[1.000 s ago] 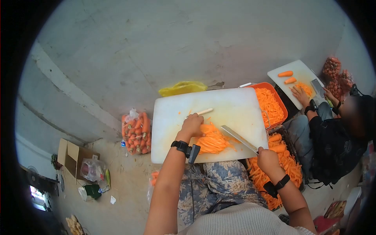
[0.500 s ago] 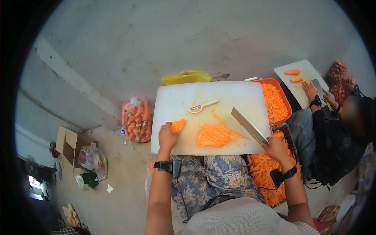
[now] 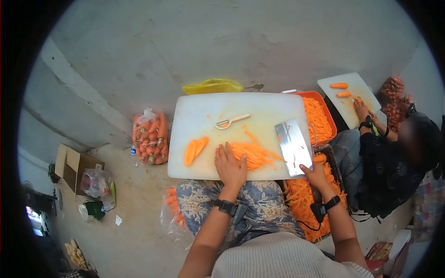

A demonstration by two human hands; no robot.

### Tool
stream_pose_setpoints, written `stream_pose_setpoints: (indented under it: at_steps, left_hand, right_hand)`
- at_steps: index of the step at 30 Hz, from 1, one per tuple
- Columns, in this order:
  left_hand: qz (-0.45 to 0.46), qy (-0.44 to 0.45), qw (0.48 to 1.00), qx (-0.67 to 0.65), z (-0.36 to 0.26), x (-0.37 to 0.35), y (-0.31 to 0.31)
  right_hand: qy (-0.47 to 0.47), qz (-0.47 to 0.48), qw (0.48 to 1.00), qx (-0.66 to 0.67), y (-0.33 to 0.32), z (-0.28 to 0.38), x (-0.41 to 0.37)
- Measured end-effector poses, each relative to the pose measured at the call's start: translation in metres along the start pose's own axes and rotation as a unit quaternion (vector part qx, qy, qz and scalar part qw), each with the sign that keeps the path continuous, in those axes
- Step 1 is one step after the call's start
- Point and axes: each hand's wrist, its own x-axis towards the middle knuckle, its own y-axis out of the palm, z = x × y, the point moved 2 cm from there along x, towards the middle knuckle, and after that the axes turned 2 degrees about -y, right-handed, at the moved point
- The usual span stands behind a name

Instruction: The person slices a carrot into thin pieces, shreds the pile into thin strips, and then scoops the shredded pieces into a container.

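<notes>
My left hand (image 3: pixel 230 167) lies with fingers spread against the left end of a heap of carrot strips (image 3: pixel 255 156) on the white cutting board (image 3: pixel 194 109). In my right hand (image 3: pixel 316 176) is the handle of a cleaver (image 3: pixel 294 146), its broad blade lying nearly flat over the board's right side, just right of the strips. Sliced carrot pieces (image 3: pixel 195 150) rest on the board to the left of my left hand. Above the heap lies a peeler (image 3: pixel 232 121) with a pale handle.
An orange basket (image 3: pixel 334 131) and a dark crate (image 3: pixel 340 173) of carrot strips stand to the right. A bag of carrots (image 3: pixel 150 136) sits left of the board. At far right, a person (image 3: pixel 394 157) works at another cutting board (image 3: pixel 343 99). A cardboard box (image 3: pixel 74 169) stands on the floor.
My left hand has let go of the carrot slices at the board's left and moved right to the strips. The cleaver has turned from edge-on to nearly flat.
</notes>
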Motion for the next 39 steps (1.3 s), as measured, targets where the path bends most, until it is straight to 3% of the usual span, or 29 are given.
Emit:
stream_pose_setpoints:
  at_steps: [4,13,15,18,20,22,28,30,34,39]
  left_hand:
    - [-0.012,-0.007,1.000,0.003,-0.021,0.007,0.018]
    - [-0.038,-0.035,0.994,-0.095,-0.042,0.017,0.033]
    - [-0.028,-0.038,0.982,-0.181,-0.048,0.018,0.035]
    - [-0.059,-0.025,0.975,-0.211,-0.062,0.016,0.040]
    - [-0.062,-0.018,0.973,-0.220,-0.068,0.015,0.044]
    - [-0.066,-0.012,0.971,-0.228,-0.070,0.013,0.047]
    - [-0.033,-0.046,0.927,-0.372,-0.068,0.016,0.038]
    - [-0.046,-0.055,0.891,-0.449,-0.067,0.018,0.032]
    - [-0.064,-0.052,0.884,-0.461,-0.060,0.027,0.013]
    - [-0.116,-0.039,0.924,-0.364,-0.032,0.029,0.000]
  right_hand:
    - [0.019,0.020,1.000,-0.010,0.025,0.003,0.004]
    - [-0.042,0.130,0.989,-0.063,0.082,0.041,-0.003]
    - [-0.048,0.143,0.987,-0.056,0.086,0.040,0.000]
    - [-0.066,0.138,0.987,-0.046,0.090,0.030,0.005]
    - [-0.006,0.147,0.989,-0.010,0.092,0.021,0.008]
    - [-0.007,0.135,0.991,-0.001,0.092,0.020,0.006]
    - [-0.002,0.154,0.984,0.087,0.087,0.026,-0.004]
    - [0.020,0.173,0.976,0.128,0.087,0.026,-0.008]
    - [0.061,0.202,0.964,0.161,0.085,0.022,-0.008]
    - [0.058,0.187,0.957,0.215,0.063,0.031,-0.011]
